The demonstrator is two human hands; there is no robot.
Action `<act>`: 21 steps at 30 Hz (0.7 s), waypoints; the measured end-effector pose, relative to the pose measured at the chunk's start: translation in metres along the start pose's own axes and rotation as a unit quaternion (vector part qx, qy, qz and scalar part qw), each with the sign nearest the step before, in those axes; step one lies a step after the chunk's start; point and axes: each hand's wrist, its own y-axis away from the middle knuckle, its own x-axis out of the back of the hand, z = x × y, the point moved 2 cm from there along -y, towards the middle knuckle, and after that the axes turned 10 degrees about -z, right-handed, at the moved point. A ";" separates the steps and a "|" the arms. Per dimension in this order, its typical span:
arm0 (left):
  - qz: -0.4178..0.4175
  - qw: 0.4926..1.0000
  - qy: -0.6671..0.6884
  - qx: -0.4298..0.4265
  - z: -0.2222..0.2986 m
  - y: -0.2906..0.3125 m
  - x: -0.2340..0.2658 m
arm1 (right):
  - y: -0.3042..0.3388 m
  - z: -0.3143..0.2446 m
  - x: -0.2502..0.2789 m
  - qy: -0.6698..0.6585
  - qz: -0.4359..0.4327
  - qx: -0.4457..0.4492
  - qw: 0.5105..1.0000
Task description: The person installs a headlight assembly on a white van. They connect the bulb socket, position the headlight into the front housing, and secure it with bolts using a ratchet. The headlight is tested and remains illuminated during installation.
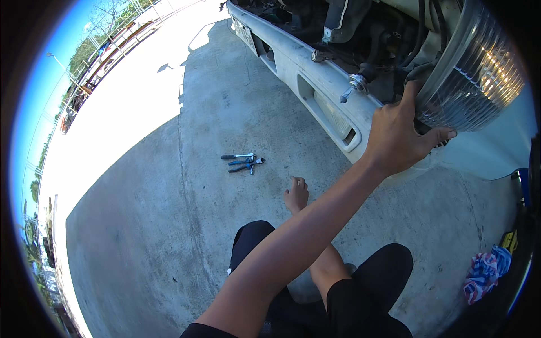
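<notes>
My left hand (397, 138) reaches across to the upper right and grips the ribbed clear headlight (476, 79) at its inner edge. The thumb lies along the lower rim, while the other fingertips are hidden behind the housing. Beside it, a bulb (356, 84) with a metal collar hangs over the bumper at the open headlight bay. Under my left forearm, my right hand (297, 195) is low over the concrete, fingers loosely bent and partly apart, with nothing seen in it. Nearest to that hand are pliers (242, 165) with blue and black handles and a ratchet wrench (236, 156).
The white bumper (318, 93) runs along the vehicle's front, with dark hoses and parts behind it. A red, white and blue cloth (482, 276) lies at the lower right near a yellow object (509, 241). My bent knees (389, 270) frame the lower middle.
</notes>
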 end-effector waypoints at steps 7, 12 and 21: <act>0.033 0.999 -0.001 -0.043 -0.002 0.004 -0.003 | -0.113 -0.114 0.026 0.150 -0.086 0.119 0.978; -0.022 1.000 0.008 0.006 -0.012 0.002 -0.007 | -0.139 -0.140 0.012 0.185 -0.126 0.199 0.954; -0.036 0.999 0.013 0.022 -0.012 0.004 -0.010 | -0.119 -0.120 -0.030 0.222 -0.084 0.205 0.950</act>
